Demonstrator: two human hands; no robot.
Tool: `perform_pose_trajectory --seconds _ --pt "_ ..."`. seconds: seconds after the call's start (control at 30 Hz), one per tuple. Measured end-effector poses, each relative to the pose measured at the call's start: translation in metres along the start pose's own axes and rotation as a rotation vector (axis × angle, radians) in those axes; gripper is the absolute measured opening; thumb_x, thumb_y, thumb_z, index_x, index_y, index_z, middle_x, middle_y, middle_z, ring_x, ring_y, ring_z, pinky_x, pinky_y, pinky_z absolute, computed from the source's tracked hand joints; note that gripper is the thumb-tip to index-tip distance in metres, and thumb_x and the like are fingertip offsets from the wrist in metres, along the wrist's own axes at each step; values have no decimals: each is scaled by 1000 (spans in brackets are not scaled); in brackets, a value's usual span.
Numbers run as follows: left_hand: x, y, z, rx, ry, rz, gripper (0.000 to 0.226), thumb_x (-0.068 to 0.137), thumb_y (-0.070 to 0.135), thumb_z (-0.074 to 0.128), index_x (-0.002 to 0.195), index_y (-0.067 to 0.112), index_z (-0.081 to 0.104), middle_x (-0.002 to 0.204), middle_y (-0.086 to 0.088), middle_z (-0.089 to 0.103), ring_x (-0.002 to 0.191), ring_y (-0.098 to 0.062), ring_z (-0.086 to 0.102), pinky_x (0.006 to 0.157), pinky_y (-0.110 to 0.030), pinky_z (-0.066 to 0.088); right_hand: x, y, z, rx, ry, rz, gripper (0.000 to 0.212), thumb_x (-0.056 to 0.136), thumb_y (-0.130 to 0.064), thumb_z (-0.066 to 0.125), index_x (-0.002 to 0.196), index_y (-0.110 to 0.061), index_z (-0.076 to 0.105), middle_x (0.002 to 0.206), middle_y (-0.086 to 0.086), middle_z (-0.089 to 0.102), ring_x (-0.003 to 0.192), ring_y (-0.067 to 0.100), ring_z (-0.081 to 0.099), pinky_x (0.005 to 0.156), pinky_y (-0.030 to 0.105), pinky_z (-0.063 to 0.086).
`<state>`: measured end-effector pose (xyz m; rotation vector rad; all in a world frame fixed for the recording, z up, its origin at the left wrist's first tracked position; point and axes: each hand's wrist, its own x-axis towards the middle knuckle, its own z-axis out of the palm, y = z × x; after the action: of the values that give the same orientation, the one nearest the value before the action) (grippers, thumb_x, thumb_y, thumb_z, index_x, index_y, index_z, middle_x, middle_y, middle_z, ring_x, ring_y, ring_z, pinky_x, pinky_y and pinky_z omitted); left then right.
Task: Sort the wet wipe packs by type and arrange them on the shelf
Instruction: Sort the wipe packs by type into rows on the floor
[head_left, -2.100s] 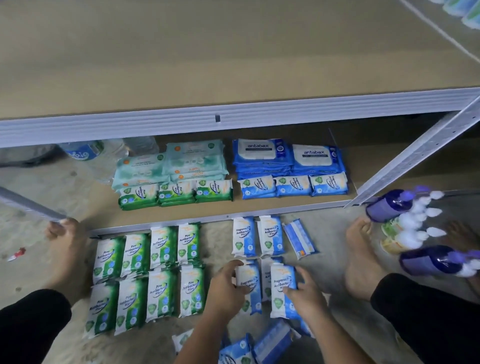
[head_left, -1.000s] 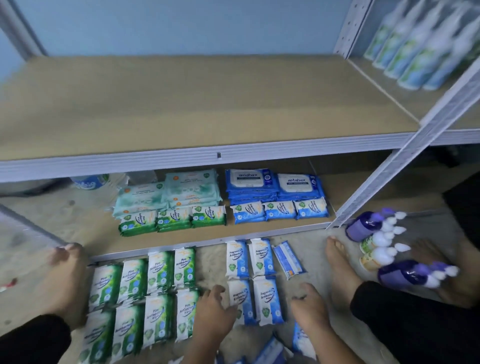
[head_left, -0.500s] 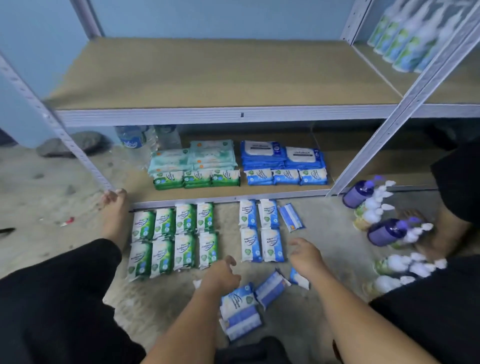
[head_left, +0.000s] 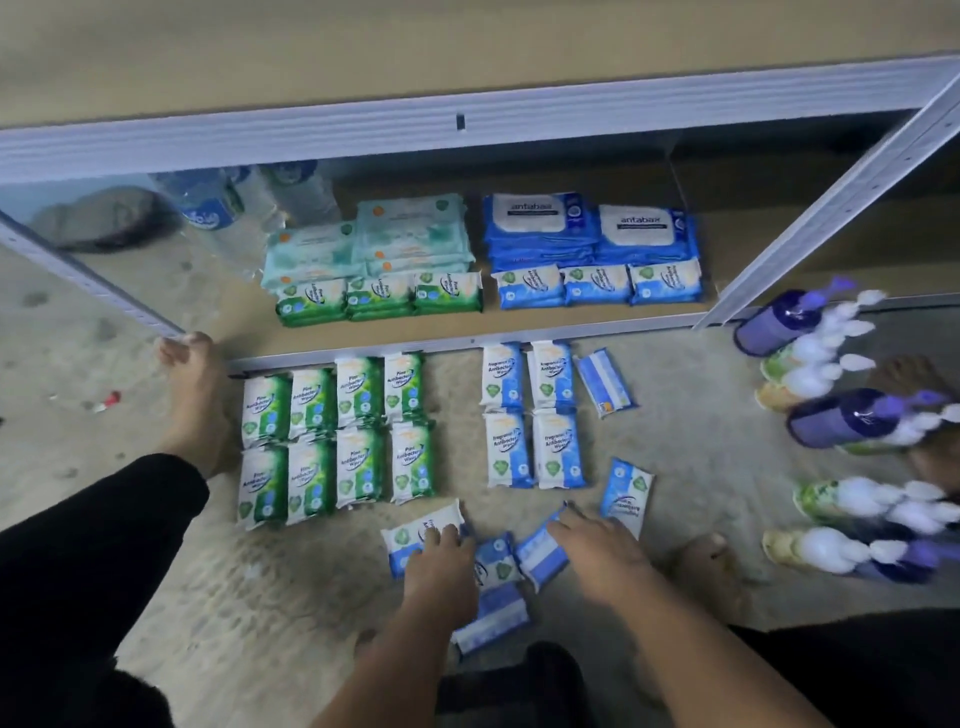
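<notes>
Blue-and-white loose packs (head_left: 626, 496) lie scattered on the concrete floor (head_left: 260, 597), under and around both hands.

**Hands**
- The left hand (head_left: 441, 564) has its fingers bent down onto a face-up pack (head_left: 410, 538). It cannot be determined whether they pinch it or only rest on it.
- The right hand (head_left: 597, 551) is palm-down and holds nothing. Its fingers are nearly straight and narrowly spread, and the fingertips touch a face-down pack (head_left: 540, 556).
- One further pack lies between the two hands, and another lies beside the left wrist.

**Floor, beyond the fingertips**
- Ahead of the left fingertips is the green group (head_left: 337, 441): eight packs in two rows of four, edges touching.
- Ahead of the right fingertips is the blue group (head_left: 530, 415): four packs in two rows of two.
- A single reversed pack (head_left: 605, 382) lies just beside the blue group, on the little-finger side.

**Lower shelf (head_left: 363, 347), beyond both groups**
- The front row holds three small green stacks (head_left: 379, 299) in line with the left fingers and three small blue stacks (head_left: 597, 286) in line with the right fingers.
- The rear row holds pale teal large packs (head_left: 374, 239) behind the green stacks and two stacks of blue Antabax packs (head_left: 587, 223) behind the blue stacks.
- Water bottles (head_left: 208, 202) stand at the back, outboard of the left hand.

**Other items**
- Spray bottles (head_left: 831, 415) lie on the floor well apart from the right hand, on its little-finger side.
- A bare foot (head_left: 192, 400) rests outboard of the green group.
</notes>
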<state>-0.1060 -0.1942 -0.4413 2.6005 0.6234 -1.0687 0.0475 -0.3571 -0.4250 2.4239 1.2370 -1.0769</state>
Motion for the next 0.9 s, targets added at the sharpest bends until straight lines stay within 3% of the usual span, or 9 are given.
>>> perform_pose_trajectory --seconds 0.1,0.23,0.5,0.9 --pt "9 5 11 136 6 1 66 85 37 65 143 20 36 141 -9 38 129 -33 35 102 -45 36 13 -3 10 -67 -27 -12 80 82 -2 66 150 -23 31 154 2 27 138 29 37 103 45 45" --pt "17 5 23 166 46 -12 70 81 41 68 140 20 37 138 -8 38 125 -32 36 102 -45 33 26 -5 24 -89 -50 18 85 81 -1 67 152 -24 26 160 3 17 143 29 28 104 48 44" --pt "26 -3 25 109 77 22 47 89 35 54 132 19 47 133 -8 43 119 -31 40 97 -44 35 33 2 40 -30 -33 26 91 81 7 58 155 -30 22 164 6 4 139 32 28 107 44 42" --pt "25 -6 27 29 114 40 49 88 40 55 132 20 50 132 -5 44 119 -28 40 99 -42 35 33 -4 38 -54 31 55 85 79 4 64 150 -27 30 156 7 19 137 30 33 106 43 41"
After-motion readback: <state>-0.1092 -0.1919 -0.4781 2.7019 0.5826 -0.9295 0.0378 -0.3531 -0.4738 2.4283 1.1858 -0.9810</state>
